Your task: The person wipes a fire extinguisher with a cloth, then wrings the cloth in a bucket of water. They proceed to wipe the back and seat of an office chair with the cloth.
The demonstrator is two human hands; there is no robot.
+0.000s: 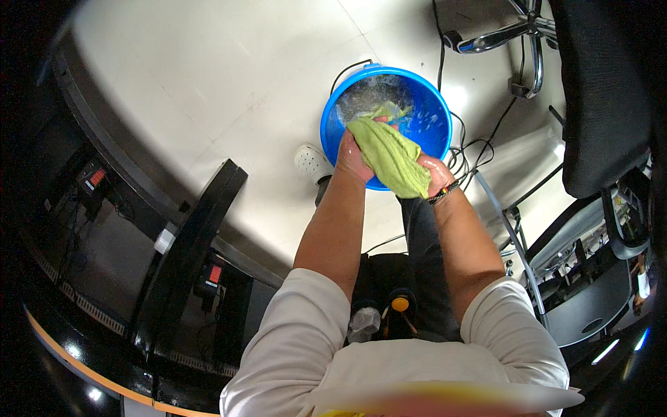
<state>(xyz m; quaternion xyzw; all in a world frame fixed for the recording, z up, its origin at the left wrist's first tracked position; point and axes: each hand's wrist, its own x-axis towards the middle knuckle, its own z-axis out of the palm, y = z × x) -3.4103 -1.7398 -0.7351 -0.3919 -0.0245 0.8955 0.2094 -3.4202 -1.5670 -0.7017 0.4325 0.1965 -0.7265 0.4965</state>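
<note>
A wet yellow-green cloth is stretched between my two hands over a blue plastic bucket. My left hand grips the cloth's left side, just inside the rim. With its wrist in a beaded bracelet, my right hand holds the lower right end above the near rim. Wet skin glistens on both hands. Cloudy, sudsy water shows in the far part of the bucket. The cloth's far end hangs down towards it, and some fingertips show beside that end.
Black cables lie coiled on the pale tiled floor, right of the bucket. A chrome chair base and a black chair stand at right. Dark desk panels run along the left. A white perforated clog is beside the bucket.
</note>
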